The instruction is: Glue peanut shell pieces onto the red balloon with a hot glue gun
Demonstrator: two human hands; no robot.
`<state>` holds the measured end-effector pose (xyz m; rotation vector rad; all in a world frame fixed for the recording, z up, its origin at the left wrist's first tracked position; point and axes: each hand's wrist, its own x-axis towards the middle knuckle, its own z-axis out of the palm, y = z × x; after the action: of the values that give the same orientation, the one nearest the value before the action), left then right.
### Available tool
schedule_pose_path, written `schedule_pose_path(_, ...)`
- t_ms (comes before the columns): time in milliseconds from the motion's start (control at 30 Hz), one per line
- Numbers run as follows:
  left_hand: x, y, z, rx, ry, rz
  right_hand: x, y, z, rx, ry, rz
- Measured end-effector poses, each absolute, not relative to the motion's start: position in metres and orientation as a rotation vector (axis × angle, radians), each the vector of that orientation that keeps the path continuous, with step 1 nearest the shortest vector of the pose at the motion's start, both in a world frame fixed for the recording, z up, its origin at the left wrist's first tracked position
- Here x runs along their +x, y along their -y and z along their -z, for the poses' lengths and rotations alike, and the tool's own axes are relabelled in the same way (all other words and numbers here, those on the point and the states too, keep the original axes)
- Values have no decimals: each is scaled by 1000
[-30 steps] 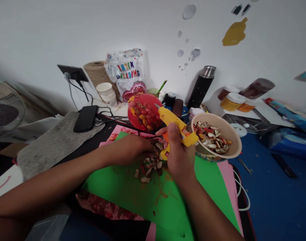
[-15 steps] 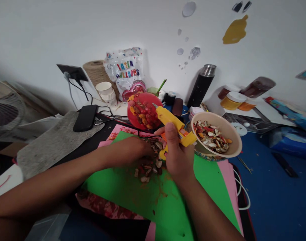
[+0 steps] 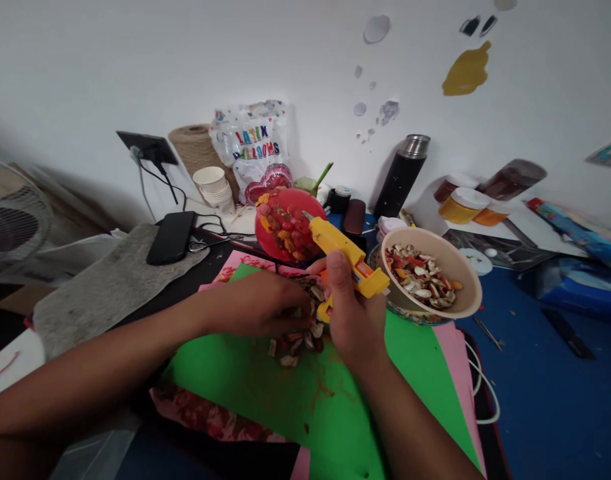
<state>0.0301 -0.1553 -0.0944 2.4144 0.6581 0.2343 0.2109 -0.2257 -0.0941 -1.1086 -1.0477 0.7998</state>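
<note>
My right hand (image 3: 358, 327) is wrapped round a yellow hot glue gun (image 3: 343, 247), thumb on top, its nozzle pointing up and left at a red balloon (image 3: 290, 233). Orange, red and brown shell-like pieces cover the balloon's left and front side. My left hand (image 3: 263, 303) reaches down into a heap of loose brown and grey shell pieces (image 3: 310, 340) on a green sheet (image 3: 225, 373). Its fingers are curled together; the tips are partly hidden, so what they pinch cannot be made out.
A beige bowl (image 3: 468, 283) of coloured shell pieces stands at right. Behind are a black flask (image 3: 400, 177), paper cups (image 3: 218, 190), a twine roll (image 3: 183, 140) and a balloon bag (image 3: 253, 150). A phone (image 3: 170, 238) lies at left, tweezers (image 3: 488, 333) and a white cable (image 3: 493, 400) at right.
My left hand's fingers have shifted slightly over the heap and show more clearly. The glue gun stays in my right hand, and the view has tilted up a little.
</note>
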Motion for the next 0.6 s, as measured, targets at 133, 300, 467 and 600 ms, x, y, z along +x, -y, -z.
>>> schedule_pose_path(133, 20, 151, 68, 2165, -544, -207, 213, 223, 88, -1147, 970, -767)
schedule_pose_path(300, 21, 149, 53, 1542, -666, -780, 218, 222, 85, -1195, 877, -802)
schedule_pose_path(467, 35, 142, 63, 1112, -679, -1013, 213, 224, 95, -1164, 937, -765)
schedule_pose_path(600, 35, 141, 66, 984, -674, -1018, 208, 225, 109, -1134, 935, -736)
